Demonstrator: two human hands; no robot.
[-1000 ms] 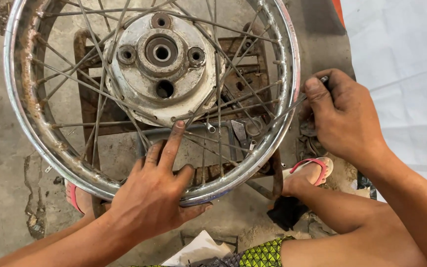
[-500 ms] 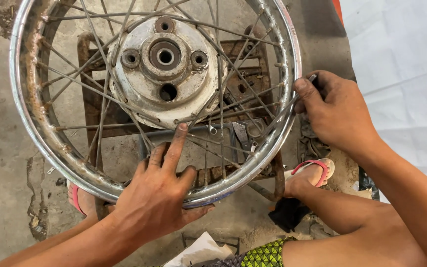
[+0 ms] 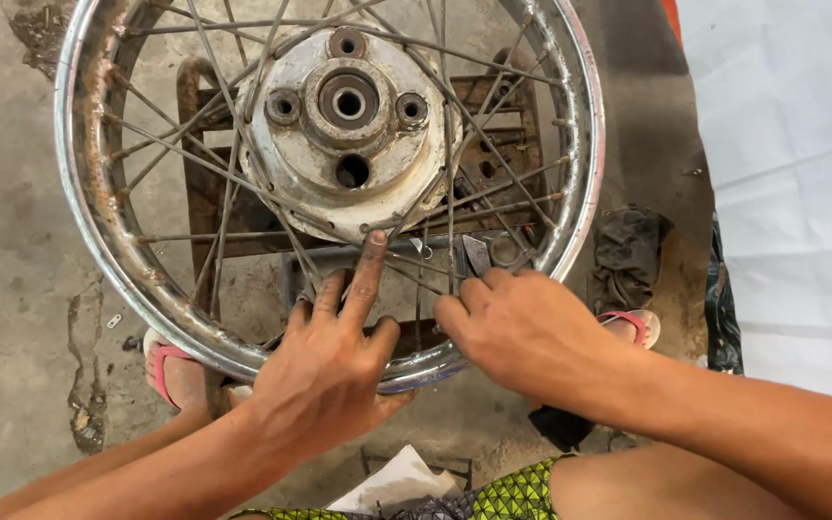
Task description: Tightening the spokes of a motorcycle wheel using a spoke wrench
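A rusty spoked wheel lies flat in front of me, its chrome rim (image 3: 89, 221) worn and its grey hub (image 3: 349, 101) near the top middle. My left hand (image 3: 334, 371) lies over the near part of the rim, thumb hooked around its outer edge. Its index finger stretches along the spokes toward the hub. My right hand (image 3: 522, 332) sits just to the right on the same stretch of rim, fingertips curled onto a spoke (image 3: 450, 241) where it meets the rim.
A rusty metal frame (image 3: 498, 106) sits under the wheel on the concrete floor. A metal tool (image 3: 479, 252) lies beneath the spokes. A dark rag (image 3: 628, 250) and a white sheet (image 3: 792, 144) are to the right. My feet wear pink sandals (image 3: 161, 371).
My right hand has left the right side of the rim and come down to the near rim beside my left hand. The wheel has shifted slightly in view.
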